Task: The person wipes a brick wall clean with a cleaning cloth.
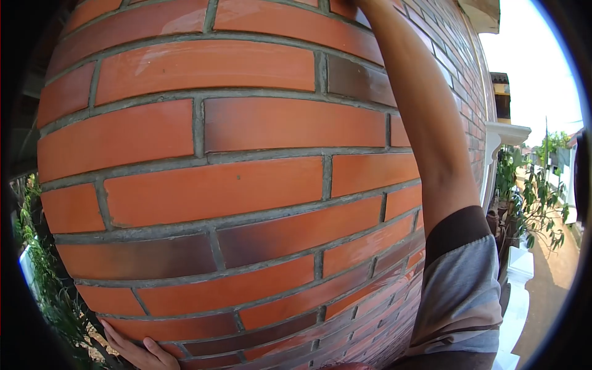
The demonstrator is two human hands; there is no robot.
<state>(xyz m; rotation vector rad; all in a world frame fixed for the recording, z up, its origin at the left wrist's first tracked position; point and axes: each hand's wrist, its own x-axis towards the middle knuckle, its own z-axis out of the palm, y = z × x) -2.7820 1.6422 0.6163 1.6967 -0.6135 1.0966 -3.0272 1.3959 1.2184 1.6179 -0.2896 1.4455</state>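
Observation:
A wall of orange-red bricks (213, 188) with grey mortar joints fills most of the view, some bricks darkened to brown. At the lower left, my left hand (140, 354) rests against the wall's edge, fingers stretched out and apart, holding nothing visible. My right arm (425, 105), in a grey sleeve with a dark cuff (459, 231), reaches up along the right side of the wall. The top edge of the view cuts it off near the wrist, so my right hand and anything in it are out of sight.
Green plants (37, 265) grow beyond the wall's left edge. To the right stand a white balustrade (517, 290), a leafy shrub (539, 206) and a dirt path (552, 265). A white ledge (509, 132) juts out farther along the wall.

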